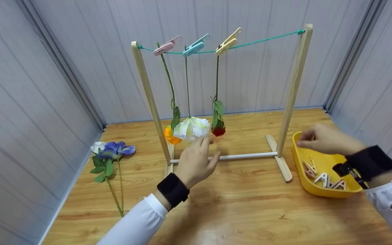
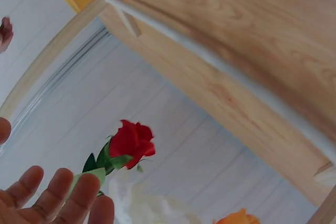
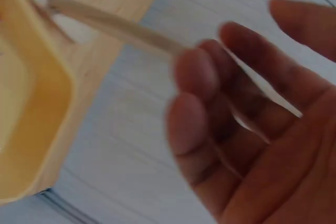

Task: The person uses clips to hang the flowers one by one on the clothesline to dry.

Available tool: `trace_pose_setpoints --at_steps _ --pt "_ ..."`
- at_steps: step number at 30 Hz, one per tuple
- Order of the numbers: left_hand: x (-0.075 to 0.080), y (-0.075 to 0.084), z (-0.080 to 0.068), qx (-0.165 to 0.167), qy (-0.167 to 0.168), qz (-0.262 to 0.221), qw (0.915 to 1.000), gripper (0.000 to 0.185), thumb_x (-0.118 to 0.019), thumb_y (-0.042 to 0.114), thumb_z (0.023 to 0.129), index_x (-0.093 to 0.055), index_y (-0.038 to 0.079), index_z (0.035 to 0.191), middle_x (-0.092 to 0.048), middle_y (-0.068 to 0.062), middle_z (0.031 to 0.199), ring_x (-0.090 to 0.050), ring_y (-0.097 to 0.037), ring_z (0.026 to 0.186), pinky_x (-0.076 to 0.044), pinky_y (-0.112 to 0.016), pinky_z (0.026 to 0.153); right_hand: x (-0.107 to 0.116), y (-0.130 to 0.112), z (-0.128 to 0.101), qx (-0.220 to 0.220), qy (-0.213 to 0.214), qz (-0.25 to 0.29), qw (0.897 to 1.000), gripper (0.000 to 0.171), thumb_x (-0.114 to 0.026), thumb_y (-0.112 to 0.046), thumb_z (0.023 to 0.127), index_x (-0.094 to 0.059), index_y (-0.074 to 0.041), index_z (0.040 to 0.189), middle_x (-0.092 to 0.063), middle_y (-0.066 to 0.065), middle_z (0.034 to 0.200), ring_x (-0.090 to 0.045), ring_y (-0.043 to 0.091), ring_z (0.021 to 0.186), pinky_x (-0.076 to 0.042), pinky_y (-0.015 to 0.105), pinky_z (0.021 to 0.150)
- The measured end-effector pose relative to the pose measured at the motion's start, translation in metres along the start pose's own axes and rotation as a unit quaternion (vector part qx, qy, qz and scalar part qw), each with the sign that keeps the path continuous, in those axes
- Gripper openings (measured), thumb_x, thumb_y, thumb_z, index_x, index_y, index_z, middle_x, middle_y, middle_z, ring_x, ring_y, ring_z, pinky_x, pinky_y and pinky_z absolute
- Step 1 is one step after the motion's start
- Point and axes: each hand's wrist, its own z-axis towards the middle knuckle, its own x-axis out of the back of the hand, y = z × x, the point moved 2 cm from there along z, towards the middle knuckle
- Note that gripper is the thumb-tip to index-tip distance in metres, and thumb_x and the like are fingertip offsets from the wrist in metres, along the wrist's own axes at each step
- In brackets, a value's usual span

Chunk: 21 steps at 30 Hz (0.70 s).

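My left hand [image 1: 196,163] is raised in front of the white flower [image 1: 192,127], fingers spread and holding nothing; whether it touches the petals cannot be told. Pink [image 1: 164,48], blue [image 1: 193,49] and yellow [image 1: 226,47] clothespins sit on a green string [image 1: 267,39]. From them hang, heads down, an orange flower [image 1: 172,135], the white flower and a red rose [image 2: 134,144]. Above the far rim of a yellow basket [image 1: 328,194] hovers my right hand [image 3: 273,129], its fingers loosely bent around nothing. Several clothespins [image 1: 322,178] lie in the basket.
A wooden frame with a left post [image 1: 150,98], a right post [image 1: 294,88] and a white lower bar [image 1: 247,156] stands on the wooden table [image 1: 237,211]. Blue-purple [image 1: 116,149] and white [image 1: 97,147] flowers lie at the left. Pale panel walls surround the table.
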Motion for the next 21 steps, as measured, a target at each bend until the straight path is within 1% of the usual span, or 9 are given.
trace_pose_setpoints --at_steps 2,3,6,9,13,16,18,21 --pt "-0.004 -0.002 -0.006 0.012 -0.019 0.002 0.9997 0.038 -0.068 0.038 0.107 -0.066 0.005 0.126 -0.071 -0.01 0.112 -0.07 -0.027 0.088 -0.061 -0.041 0.072 -0.009 0.015 -0.002 -0.025 -0.045 -0.001 0.999 0.021 -0.072 -0.022 0.105 -0.079 -0.003 0.103 -0.077 0.004 0.093 -0.068 0.016 0.081 -0.058 0.036 0.071" --pt "-0.006 -0.003 -0.009 0.017 -0.028 0.003 0.9995 0.04 -0.069 0.039 0.107 -0.066 0.004 0.126 -0.071 -0.01 0.113 -0.071 -0.028 0.09 -0.061 -0.042 0.073 -0.013 0.022 -0.003 -0.036 -0.06 0.0 0.998 0.021 -0.072 -0.021 0.104 -0.078 -0.001 0.103 -0.077 0.006 0.094 -0.069 0.017 0.082 -0.059 0.037 0.072" --pt "-0.011 -0.005 -0.015 0.028 -0.049 0.008 0.9983 0.042 -0.069 0.041 0.106 -0.066 0.004 0.127 -0.071 -0.01 0.111 -0.071 -0.028 0.092 -0.061 -0.044 0.074 -0.022 0.042 -0.002 -0.069 -0.095 0.002 0.993 0.021 -0.073 -0.018 0.102 -0.076 0.003 0.104 -0.076 0.011 0.094 -0.069 0.02 0.078 -0.058 0.038 0.068" --pt "-0.015 -0.006 -0.021 0.031 -0.069 0.011 0.9971 0.043 -0.068 0.042 0.107 -0.066 0.004 0.127 -0.071 -0.01 0.111 -0.071 -0.029 0.094 -0.061 -0.043 0.074 -0.028 0.058 0.003 -0.098 -0.117 0.004 0.988 0.024 -0.074 -0.015 0.1 -0.073 0.007 0.106 -0.075 0.016 0.092 -0.068 0.021 0.071 -0.056 0.033 0.063" --pt "-0.02 -0.009 -0.026 0.028 -0.091 0.006 0.9954 0.044 -0.067 0.043 0.107 -0.065 0.005 0.128 -0.071 -0.01 0.114 -0.071 -0.028 0.096 -0.061 -0.042 0.076 -0.038 0.077 0.012 -0.131 -0.125 0.011 0.983 0.026 -0.075 -0.014 0.099 -0.069 0.01 0.106 -0.073 0.02 0.092 -0.067 0.021 0.069 -0.055 0.031 0.06" --pt "-0.023 -0.01 -0.029 0.029 -0.102 0.001 0.9943 0.045 -0.066 0.044 0.107 -0.065 0.005 0.129 -0.072 -0.012 0.118 -0.072 -0.029 0.099 -0.062 -0.043 0.081 -0.046 0.091 0.016 -0.146 -0.122 0.02 0.982 0.025 -0.076 -0.013 0.098 -0.068 0.01 0.102 -0.072 0.019 0.088 -0.066 0.02 0.066 -0.053 0.03 0.058" --pt "-0.026 -0.011 -0.032 0.031 -0.11 0.001 0.9934 0.045 -0.066 0.044 0.108 -0.065 0.004 0.128 -0.072 -0.012 0.118 -0.072 -0.03 0.099 -0.062 -0.044 0.08 -0.052 0.099 0.019 -0.152 -0.119 0.027 0.981 0.025 -0.076 -0.014 0.098 -0.068 0.009 0.099 -0.069 0.015 0.083 -0.062 0.018 0.062 -0.052 0.028 0.056" --pt "-0.029 -0.011 -0.034 0.031 -0.128 0.01 0.9913 0.046 -0.066 0.045 0.107 -0.064 0.004 0.127 -0.07 -0.012 0.114 -0.071 -0.03 0.096 -0.062 -0.044 0.078 -0.062 0.108 0.022 -0.159 -0.111 0.036 0.98 0.026 -0.076 -0.018 0.097 -0.066 0.004 0.087 -0.06 0.005 0.071 -0.056 0.012 0.055 -0.048 0.024 0.053"
